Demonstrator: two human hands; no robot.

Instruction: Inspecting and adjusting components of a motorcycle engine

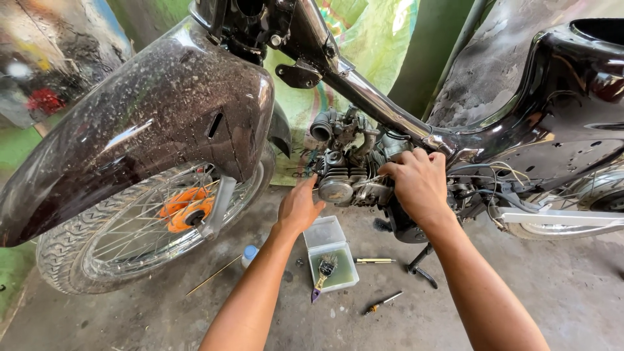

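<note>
A stripped black motorbike stands on a concrete floor, its small grey engine (344, 175) hanging under the chrome frame tube (383, 107). My left hand (299, 207) reaches up to the round side cover of the engine, fingertips touching it. My right hand (419, 183) rests on the engine's rear upper part, fingers curled against it near loose wiring (494, 175). Whether either hand holds a tool is hidden.
The dusty black front fender (143, 123) and spoked wheel (149, 221) with an orange hub fill the left. On the floor lie a clear plastic box (330, 255) with greenish liquid and a brush (323, 274), two screwdrivers (383, 301), a small bottle (249, 255) and the kickstand (421, 263).
</note>
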